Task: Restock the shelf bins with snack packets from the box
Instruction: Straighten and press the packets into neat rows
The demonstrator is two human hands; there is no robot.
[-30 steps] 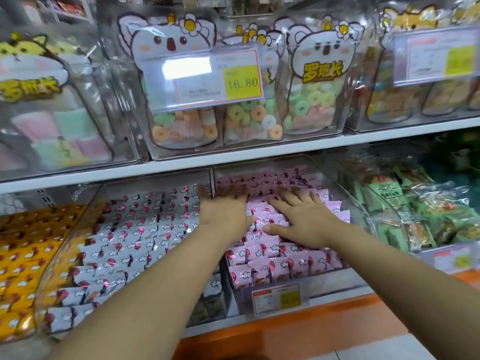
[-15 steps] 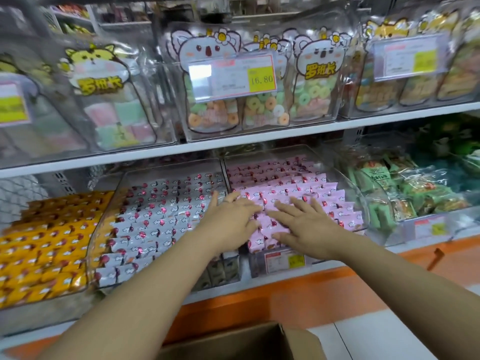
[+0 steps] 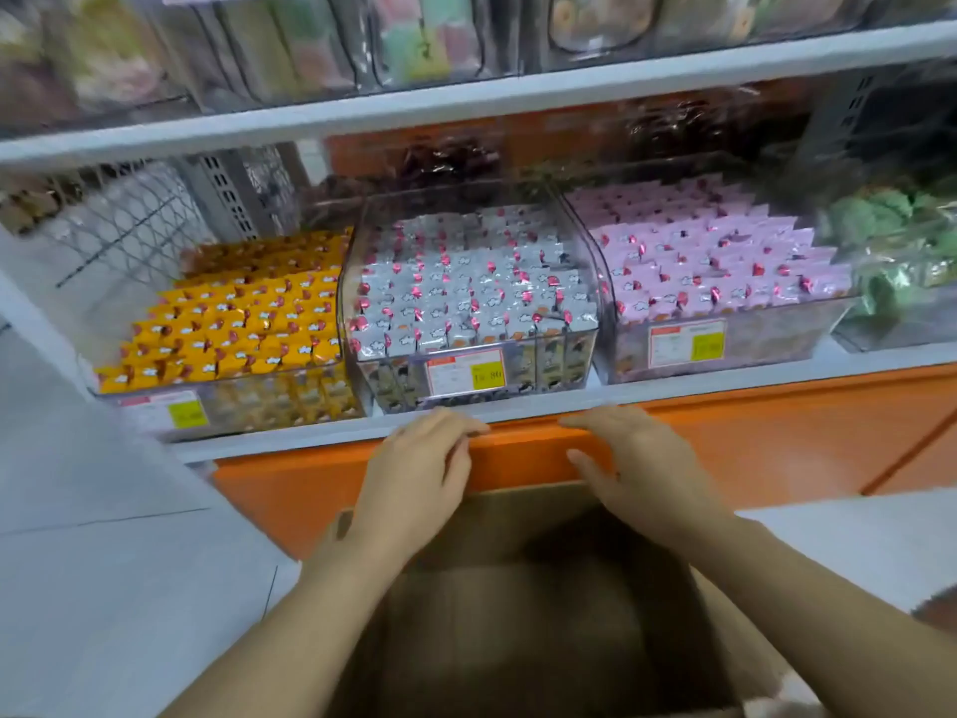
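On shelf: bins packed w/ pkts; box contents unclear.

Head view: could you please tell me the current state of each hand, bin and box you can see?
cardboard box: open; inside dark, contents unclear.
left hand: empty, fingers relaxed, above the cardboard box.
right hand: empty, fingers relaxed, above the cardboard box.
yellow packet bin: filled in rows.
silver packet bin: filled in rows.
pink packet bin: filled in rows.
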